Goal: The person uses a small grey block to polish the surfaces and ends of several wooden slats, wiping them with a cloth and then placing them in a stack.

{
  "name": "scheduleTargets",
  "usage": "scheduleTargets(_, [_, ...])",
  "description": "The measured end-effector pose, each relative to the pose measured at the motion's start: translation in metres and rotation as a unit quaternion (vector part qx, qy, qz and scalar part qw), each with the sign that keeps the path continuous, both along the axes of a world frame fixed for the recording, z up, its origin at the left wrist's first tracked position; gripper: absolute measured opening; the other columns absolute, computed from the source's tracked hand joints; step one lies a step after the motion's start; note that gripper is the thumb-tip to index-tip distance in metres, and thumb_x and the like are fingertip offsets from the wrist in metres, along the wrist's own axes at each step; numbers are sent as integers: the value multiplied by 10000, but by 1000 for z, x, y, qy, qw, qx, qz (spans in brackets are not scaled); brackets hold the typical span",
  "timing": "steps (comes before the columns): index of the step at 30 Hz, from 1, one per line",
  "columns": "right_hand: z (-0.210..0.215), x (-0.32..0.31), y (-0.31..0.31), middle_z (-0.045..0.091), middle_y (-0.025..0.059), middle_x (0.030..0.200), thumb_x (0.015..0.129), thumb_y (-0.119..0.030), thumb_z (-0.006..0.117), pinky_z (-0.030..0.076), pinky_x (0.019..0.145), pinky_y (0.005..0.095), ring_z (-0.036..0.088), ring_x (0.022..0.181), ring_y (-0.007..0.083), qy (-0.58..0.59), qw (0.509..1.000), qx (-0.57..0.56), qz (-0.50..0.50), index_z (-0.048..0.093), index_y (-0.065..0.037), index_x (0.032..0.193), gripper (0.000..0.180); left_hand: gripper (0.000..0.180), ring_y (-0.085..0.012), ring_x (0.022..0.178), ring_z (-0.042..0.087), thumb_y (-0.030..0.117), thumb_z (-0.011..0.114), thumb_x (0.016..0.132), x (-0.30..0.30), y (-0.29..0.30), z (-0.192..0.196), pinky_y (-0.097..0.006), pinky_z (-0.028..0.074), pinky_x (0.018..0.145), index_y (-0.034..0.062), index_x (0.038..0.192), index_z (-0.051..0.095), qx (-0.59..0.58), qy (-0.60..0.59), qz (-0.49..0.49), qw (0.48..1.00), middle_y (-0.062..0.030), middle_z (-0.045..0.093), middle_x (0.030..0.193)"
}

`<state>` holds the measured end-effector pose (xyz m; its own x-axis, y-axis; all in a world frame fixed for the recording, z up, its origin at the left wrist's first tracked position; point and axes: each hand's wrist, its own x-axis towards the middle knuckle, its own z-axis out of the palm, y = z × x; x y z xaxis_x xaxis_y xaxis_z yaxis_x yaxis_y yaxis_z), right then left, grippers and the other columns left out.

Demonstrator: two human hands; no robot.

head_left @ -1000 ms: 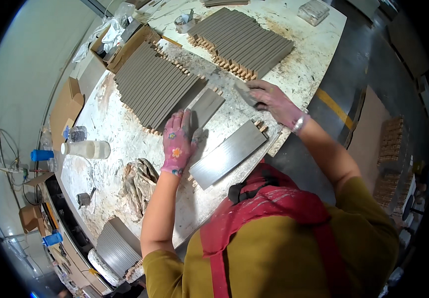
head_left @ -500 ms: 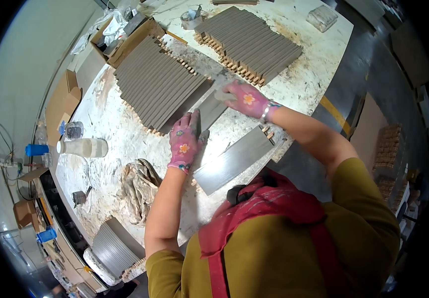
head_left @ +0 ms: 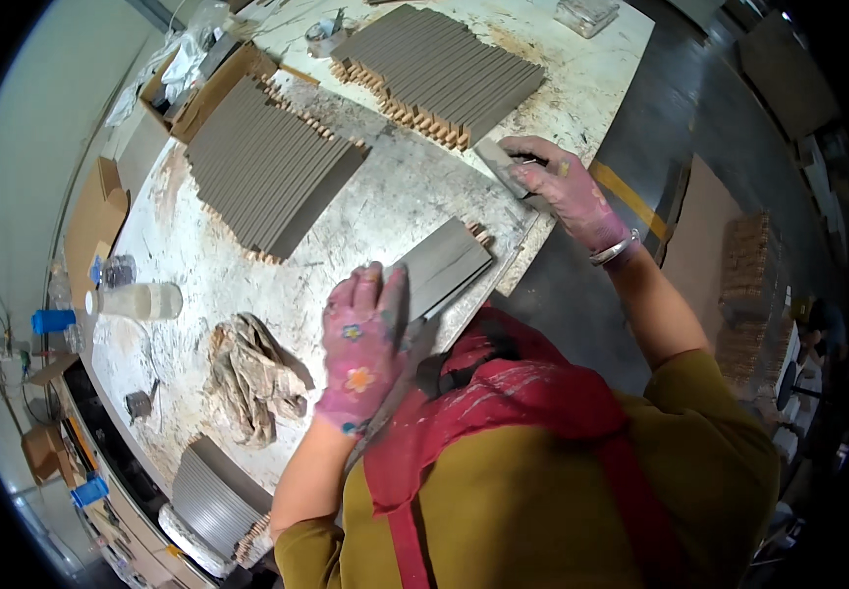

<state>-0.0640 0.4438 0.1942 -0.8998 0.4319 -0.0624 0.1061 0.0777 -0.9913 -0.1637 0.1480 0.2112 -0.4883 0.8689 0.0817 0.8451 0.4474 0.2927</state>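
Both my hands wear stained pink gloves with a flower print. My left hand [head_left: 360,348] grips the left end of a flat grey panel [head_left: 439,270] near the table's front edge. Small wooden pegs stick out at the panel's far right end; its left end is hidden under the glove. At the right edge of the table, my right hand [head_left: 567,191] is closed around a flat grey block [head_left: 503,169], whose exact kind I cannot make out. Further back, similar grey panels lie in a left row [head_left: 262,167] and a right row [head_left: 444,74], with wooden pegs along their ends.
A crumpled stained cloth [head_left: 247,378] lies left of my left hand. Beyond it are a translucent bottle [head_left: 144,301] and a small dark container [head_left: 137,403]. More panels [head_left: 213,501] stand at the lower left. A cardboard box [head_left: 213,93] and a tape roll [head_left: 324,37] sit at the back.
My left hand has drawn the panel from beside the left row toward me, over where the shiny panel lay. My right hand has moved right with the grey block. The view has shifted.
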Motion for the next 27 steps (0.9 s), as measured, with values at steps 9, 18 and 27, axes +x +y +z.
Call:
scheduleTargets(9, [38, -57, -105, 582, 136, 1172, 900, -194, 635, 489, 935, 353, 606, 1047, 287, 86, 923, 276, 252, 634, -91, 1217, 334, 525, -349, 1332, 394, 263, 643, 850, 31, 40, -43, -479, 295, 1129, 103, 1337, 531, 31, -91, 72, 993, -195, 459, 1376])
scheduleTargets(18, [15, -78, -187, 581, 92, 1086, 836, -230, 604, 542, 748, 426, 644, 917, 312, 38, 628, 622, 466, 602, -176, 1151, 320, 502, -242, 1287, 471, 248, 553, 947, 56, 35, -90, -370, 366, 1083, 118, 1420, 445, 350, -282, 131, 884, -131, 506, 1360])
scheduleTargets(27, [18, -108, -95, 592, 109, 1124, 866, -136, 650, 499, 863, 391, 609, 1009, 289, 91, 847, 449, 268, 626, -77, 1194, 334, 722, -378, 1304, 430, 343, 739, 747, 42, 25, -55, -545, 288, 1099, 92, 1377, 493, 134, 55, 72, 987, -202, 460, 1396])
